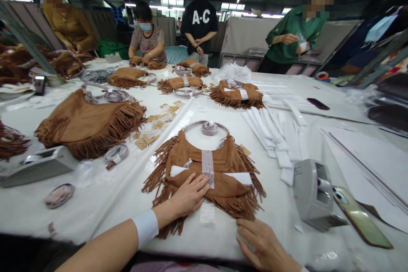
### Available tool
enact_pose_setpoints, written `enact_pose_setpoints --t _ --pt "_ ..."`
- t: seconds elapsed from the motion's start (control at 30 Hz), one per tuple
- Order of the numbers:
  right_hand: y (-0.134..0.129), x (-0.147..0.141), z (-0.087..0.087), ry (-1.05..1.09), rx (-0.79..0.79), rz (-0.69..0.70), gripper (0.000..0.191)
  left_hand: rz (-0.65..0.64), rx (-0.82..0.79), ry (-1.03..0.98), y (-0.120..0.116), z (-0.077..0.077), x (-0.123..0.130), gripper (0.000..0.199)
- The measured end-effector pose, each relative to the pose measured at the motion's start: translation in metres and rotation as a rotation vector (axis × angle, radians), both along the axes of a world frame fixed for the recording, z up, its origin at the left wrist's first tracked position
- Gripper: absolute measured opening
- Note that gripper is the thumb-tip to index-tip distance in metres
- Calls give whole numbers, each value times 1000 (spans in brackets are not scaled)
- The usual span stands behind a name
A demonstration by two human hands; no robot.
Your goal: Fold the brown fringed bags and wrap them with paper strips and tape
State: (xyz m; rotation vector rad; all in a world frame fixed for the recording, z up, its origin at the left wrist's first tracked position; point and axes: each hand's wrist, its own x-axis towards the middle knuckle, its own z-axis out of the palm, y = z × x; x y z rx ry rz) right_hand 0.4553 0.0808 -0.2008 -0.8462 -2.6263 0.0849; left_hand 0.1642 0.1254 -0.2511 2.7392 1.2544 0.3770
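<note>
A brown fringed bag (191, 153) lies on the white table in front of me, its lower part folded up over white strips. Clear tape (207, 163) runs down its middle, and a loose tape end hangs below onto the table. My left hand (191, 193) lies flat on the folded part, its fingers spread beside the tape, holding nothing. At the bag's lower right fringe, my right hand (259, 240) has its fingers bent and close together; whether they pinch any fringe is unclear. A coiled strap (209, 127) sits above the bag, inside its handle.
Tape dispensers stand right (314, 191) and left (41, 165). White strips (277, 131) and a phone (363, 216) lie right. Another fringed bag (86, 121) and paper tags (156, 125) are at left. More bags lie farther back, with several people beyond the table.
</note>
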Motion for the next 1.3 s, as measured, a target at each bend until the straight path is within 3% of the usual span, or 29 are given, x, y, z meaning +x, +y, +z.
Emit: enact_pose_setpoints --t 0.1,0.3,0.5,0.6,0.77,1.03,1.3 --pt "-1 -19 -6 30 34 -34 15 28 31 -27 0 -2 3 44" --pt "3 -74 -44 -92 -26 -142 14 -3 7 -18 1 -2 0 50" --pt "8 -76 -64 156 -3 -118 29 12 30 -55 3 -5 -1 42" --pt "6 -74 -68 245 -98 -119 35 24 40 -71 4 -6 1 39" --pt "1 -78 -71 206 -201 -140 60 30 26 -105 4 -3 3 37" --pt "0 -102 -61 334 -41 -141 40 45 1 -113 5 -2 4 37" --pt "-2 -105 -57 192 118 -115 25 63 24 -115 5 -1 6 36"
